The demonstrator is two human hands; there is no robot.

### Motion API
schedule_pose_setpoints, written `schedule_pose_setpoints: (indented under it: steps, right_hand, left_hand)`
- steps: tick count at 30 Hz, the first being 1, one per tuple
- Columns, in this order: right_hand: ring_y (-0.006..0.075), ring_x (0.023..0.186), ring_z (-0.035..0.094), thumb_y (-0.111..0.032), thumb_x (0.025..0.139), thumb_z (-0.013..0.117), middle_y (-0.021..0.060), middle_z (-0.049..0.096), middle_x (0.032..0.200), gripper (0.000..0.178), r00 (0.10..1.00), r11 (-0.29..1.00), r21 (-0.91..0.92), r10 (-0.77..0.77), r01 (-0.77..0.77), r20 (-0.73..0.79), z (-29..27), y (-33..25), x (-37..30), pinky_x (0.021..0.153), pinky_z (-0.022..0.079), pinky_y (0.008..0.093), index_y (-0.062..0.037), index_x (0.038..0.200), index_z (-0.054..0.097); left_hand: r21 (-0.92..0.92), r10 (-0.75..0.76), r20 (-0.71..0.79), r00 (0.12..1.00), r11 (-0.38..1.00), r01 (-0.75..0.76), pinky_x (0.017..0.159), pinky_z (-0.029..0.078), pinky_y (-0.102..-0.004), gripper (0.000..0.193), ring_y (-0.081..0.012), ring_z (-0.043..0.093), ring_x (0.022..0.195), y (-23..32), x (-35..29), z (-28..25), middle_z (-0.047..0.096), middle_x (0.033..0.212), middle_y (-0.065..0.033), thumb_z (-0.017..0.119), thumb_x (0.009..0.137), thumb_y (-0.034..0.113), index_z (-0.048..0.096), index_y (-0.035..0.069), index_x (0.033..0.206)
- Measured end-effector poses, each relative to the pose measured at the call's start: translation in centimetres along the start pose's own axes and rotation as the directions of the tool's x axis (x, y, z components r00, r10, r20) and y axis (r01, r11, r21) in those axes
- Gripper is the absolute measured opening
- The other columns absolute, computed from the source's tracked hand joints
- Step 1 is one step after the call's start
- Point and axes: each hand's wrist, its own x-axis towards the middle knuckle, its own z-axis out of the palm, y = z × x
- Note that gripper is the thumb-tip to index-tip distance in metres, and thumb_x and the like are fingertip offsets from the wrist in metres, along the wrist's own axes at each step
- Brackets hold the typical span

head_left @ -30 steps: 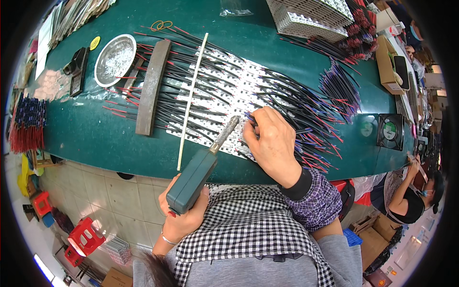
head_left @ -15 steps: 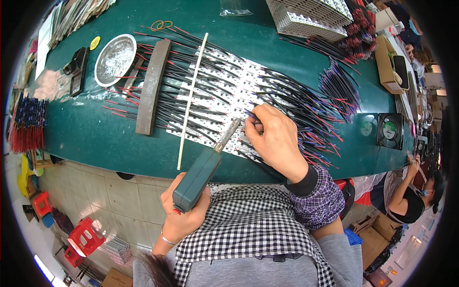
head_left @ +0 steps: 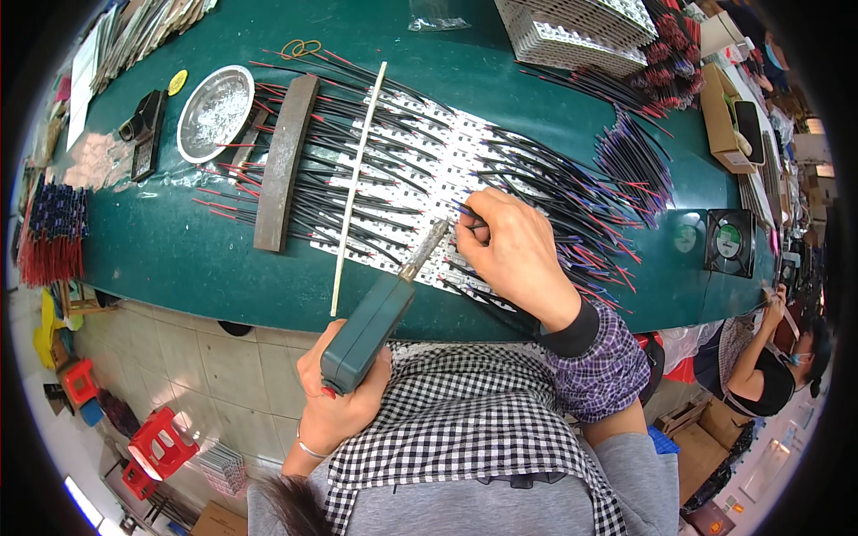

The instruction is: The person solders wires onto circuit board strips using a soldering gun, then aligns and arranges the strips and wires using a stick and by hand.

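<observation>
My left hand (head_left: 341, 393) is wrapped round the handle of a dark green soldering gun (head_left: 371, 326). Its metal tip (head_left: 431, 243) points away from me, touching or just above a white panel of small circuit boards (head_left: 454, 170). Pinched between the thumb and fingers of my right hand (head_left: 514, 246) is a thin wire (head_left: 466, 211), its end beside the soldering tip. Black wires with red ends (head_left: 357, 201) run from the panel's left half, and black wires with blue and red ends (head_left: 563, 192) fan out to its right. My right fingers hide part of the panel.
A long metal bar (head_left: 286, 165) and a pale thin stick (head_left: 359, 183) lie across the left wires. Beyond them stand a metal bowl (head_left: 215, 113) and a black stand (head_left: 147, 134). Stacked white panels (head_left: 576, 36) sit far right, a small fan (head_left: 729, 243) nearer. Another person (head_left: 760, 375) works at right.
Almost nothing differs. My right hand has shifted very slightly, and the soldering gun stays at nearly the same spot on the panel.
</observation>
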Motion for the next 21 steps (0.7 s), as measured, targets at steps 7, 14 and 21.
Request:
schedule_pose_setpoints:
  steps: [7, 14, 21]
  right_hand:
    - [0.0371, 0.073, 0.062, -0.007, 0.082, 0.064, 0.0162, 0.06, 0.077, 0.01, 1.0, 1.0, 0.008, -0.009, 0.009, -0.012, 0.1, 0.2, 0.1, 0.065, 0.048, 0.0481, 0.0013, 0.079, 0.059]
    - [0.0381, 0.073, 0.062, -0.007, 0.08, 0.064, 0.0175, 0.061, 0.076, 0.011, 1.0, 1.0, 0.004, 0.007, -0.007, 0.014, 0.0, 0.1, 0.2, 0.066, 0.048, 0.0489, 0.0017, 0.077, 0.059]
    - [0.03, 0.065, 0.061, -0.009, 0.089, 0.064, 0.0141, 0.058, 0.076, 0.012, 0.992, 0.992, 0.017, -0.128, 0.128, 0.012, -0.7, 0.9, -0.1, 0.061, 0.048, 0.0381, 0.0016, 0.087, 0.059]
  left_hand:
    - [-0.011, -0.012, 0.029, 1.0, 1.0, 0.012, 0.058, 0.048, -0.0285, 0.016, -0.0167, 0.061, 0.061, -0.3, -0.2, -0.3, 0.065, 0.082, -0.0109, 0.07, 0.077, -0.006, 0.068, -0.005, 0.093]
    - [-0.07, -0.104, -0.08, 0.991, 0.993, 0.099, 0.061, 0.05, -0.0271, 0.025, -0.0134, 0.061, 0.066, -3.0, -3.3, -0.4, 0.069, 0.088, -0.0077, 0.075, 0.082, -0.002, 0.068, -0.003, 0.105]
    - [-0.137, -0.104, -0.091, 0.99, 0.986, 0.091, 0.06, 0.051, -0.0247, 0.043, -0.0113, 0.062, 0.078, -3.0, -3.3, -0.2, 0.069, 0.108, -0.0113, 0.073, 0.083, -0.007, 0.062, -0.005, 0.124]
